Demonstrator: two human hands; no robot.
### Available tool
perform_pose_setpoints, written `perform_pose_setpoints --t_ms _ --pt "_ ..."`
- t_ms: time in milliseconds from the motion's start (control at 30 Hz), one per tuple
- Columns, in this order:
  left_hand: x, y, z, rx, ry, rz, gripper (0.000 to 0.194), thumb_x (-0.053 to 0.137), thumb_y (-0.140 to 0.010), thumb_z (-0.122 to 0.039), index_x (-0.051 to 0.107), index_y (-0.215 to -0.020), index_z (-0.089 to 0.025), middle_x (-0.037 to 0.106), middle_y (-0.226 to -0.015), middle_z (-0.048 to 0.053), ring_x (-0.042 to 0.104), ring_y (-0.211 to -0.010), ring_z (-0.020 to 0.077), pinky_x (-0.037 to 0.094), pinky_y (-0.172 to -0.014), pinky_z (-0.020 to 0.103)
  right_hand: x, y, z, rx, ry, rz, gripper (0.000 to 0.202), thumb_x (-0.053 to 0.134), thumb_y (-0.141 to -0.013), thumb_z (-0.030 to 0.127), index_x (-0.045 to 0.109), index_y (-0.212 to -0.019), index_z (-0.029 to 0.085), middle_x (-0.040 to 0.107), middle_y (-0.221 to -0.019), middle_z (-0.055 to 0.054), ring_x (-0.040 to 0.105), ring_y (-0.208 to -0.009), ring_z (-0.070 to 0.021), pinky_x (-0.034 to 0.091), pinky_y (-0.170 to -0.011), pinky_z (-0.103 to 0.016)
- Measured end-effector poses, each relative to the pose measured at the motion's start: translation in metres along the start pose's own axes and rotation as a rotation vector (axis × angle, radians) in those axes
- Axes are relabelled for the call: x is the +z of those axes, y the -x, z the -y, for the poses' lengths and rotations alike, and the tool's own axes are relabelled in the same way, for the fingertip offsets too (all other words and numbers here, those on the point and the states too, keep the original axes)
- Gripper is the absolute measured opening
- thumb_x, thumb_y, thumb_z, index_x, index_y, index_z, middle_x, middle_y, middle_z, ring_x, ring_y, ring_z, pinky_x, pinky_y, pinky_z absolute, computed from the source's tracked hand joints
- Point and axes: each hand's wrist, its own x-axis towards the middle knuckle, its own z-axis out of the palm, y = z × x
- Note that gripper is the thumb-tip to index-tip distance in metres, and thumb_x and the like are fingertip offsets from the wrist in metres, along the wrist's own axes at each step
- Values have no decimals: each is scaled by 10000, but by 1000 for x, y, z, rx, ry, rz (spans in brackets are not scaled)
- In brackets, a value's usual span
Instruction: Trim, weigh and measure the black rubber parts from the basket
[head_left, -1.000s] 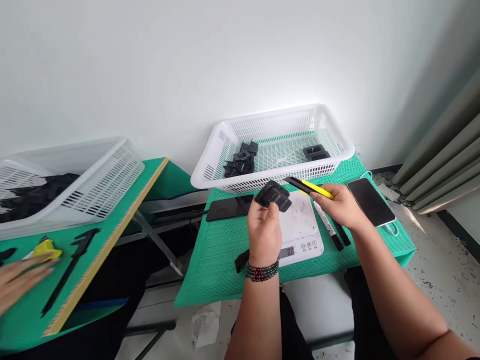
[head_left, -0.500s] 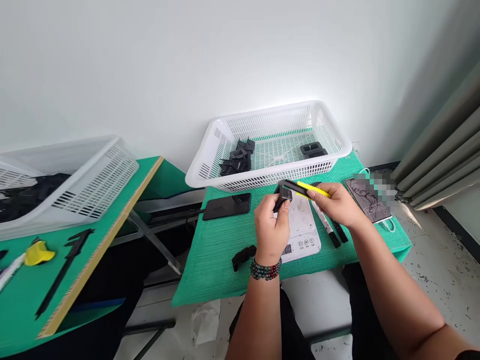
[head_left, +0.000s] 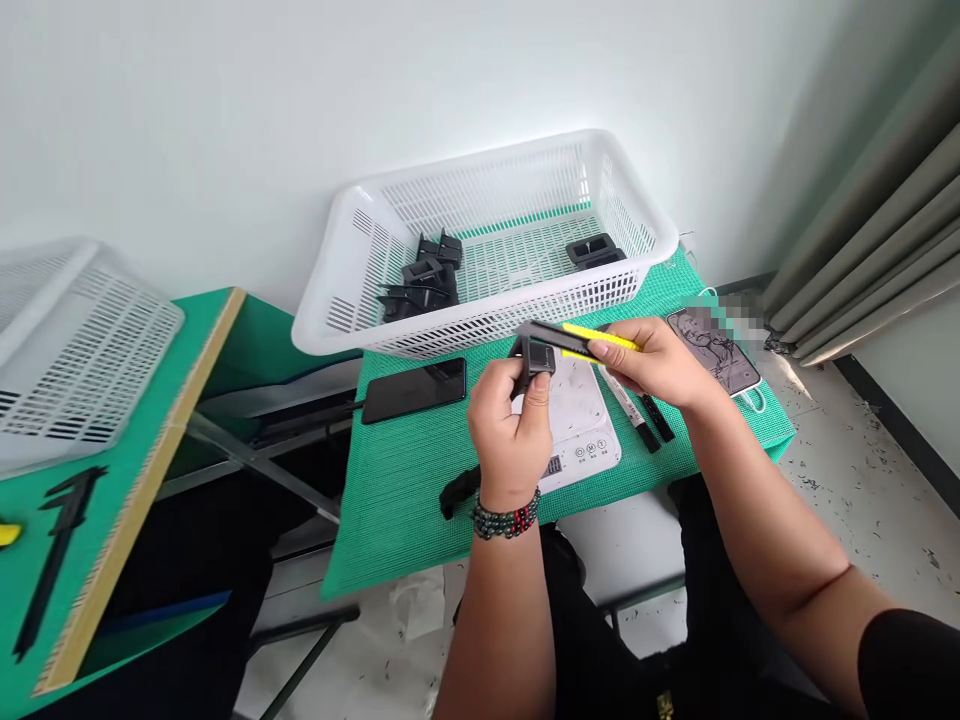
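Our left hand (head_left: 508, 430) pinches a black plastic part (head_left: 534, 358); our right hand (head_left: 652, 360) grips the yellow utility knife (head_left: 581, 340) against its edge, above the scale (head_left: 577, 425), near the basket (head_left: 480, 330).

The basket (head_left: 480, 250) was white with a slotted lattice, and the parts (head_left: 424, 285) inside it were black. The mat (head_left: 405, 470) over the table was green with a fine ribbed weave. The knife (head_left: 592, 340) was yellow and black, the scale (head_left: 581, 420) white, the bracelet (head_left: 506, 520) of dark green and red beads.
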Motion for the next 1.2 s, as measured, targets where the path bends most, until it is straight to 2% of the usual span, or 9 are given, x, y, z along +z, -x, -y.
perform_pose_setpoints --t_ms 67,200,367,533,700,867,933,1100,1200 --pt "-1 0 2 -17 7 -3 240 641 -998 -413 631 -865 -213 629 -777 -1 573 -732 169 443 -696 302 0 0 0 -5 -4 20 668 661 -836 832 455 -643 227 398 -551 55 326 -522 -91 220 -488 -269" --pt "-3 0 0 38 9 9 237 633 -1006 -412 643 -879 -213 649 -794 6 594 -757 176 462 -727 313 1 0 -1 2 93 -133 694 683 -801 851 448 -621 223 372 -550 57 317 -530 -86 203 -487 -267" --pt "-5 -1 -1 68 -7 -4 211 642 -1009 -365 635 -863 -212 634 -773 -5 576 -725 160 448 -691 293 3 1 2 2 -93 60 674 676 -816 845 483 -643 224 442 -526 58 353 -467 -82 240 -449 -262" --pt "-6 0 0 82 24 0 197 649 -1003 -374 658 -892 -211 664 -814 6 603 -772 170 474 -737 304 2 0 3 1 20 -102 668 748 -793 794 458 -611 221 380 -519 72 316 -484 -71 196 -462 -256" --pt "-7 0 2 24 29 -35 231 665 -987 -406 653 -864 -211 629 -772 -3 575 -719 161 458 -681 294 4 1 3 -8 -80 71 653 682 -834 815 484 -642 223 445 -536 58 357 -475 -83 247 -460 -265" --pt "-7 2 -1 100 40 13 217 673 -982 -413 694 -894 -216 688 -825 21 632 -787 190 492 -753 327 6 -4 -4 -7 159 -156 684 676 -826 824 439 -612 219 361 -569 54 317 -557 -91 196 -511 -276" --pt "-5 3 -1 60 34 -3 246 674 -979 -441 693 -891 -211 674 -798 17 618 -756 183 485 -729 321 8 -4 -4 -7 98 -117 680 673 -827 826 441 -622 220 369 -571 56 328 -557 -92 213 -512 -270" --pt "-1 2 5 -80 27 -194 319 675 -974 -492 674 -867 -191 652 -764 1 589 -704 162 461 -676 295 12 -1 1 -20 -53 18 636 710 -822 797 506 -666 214 425 -579 63 364 -531 -85 262 -492 -258" --pt "-2 2 6 -58 29 -174 279 689 -970 -446 676 -855 -193 654 -757 0 591 -700 162 455 -670 294 13 -1 2 -7 -59 64 621 707 -835 782 520 -673 212 429 -582 63 372 -529 -89 275 -491 -260"
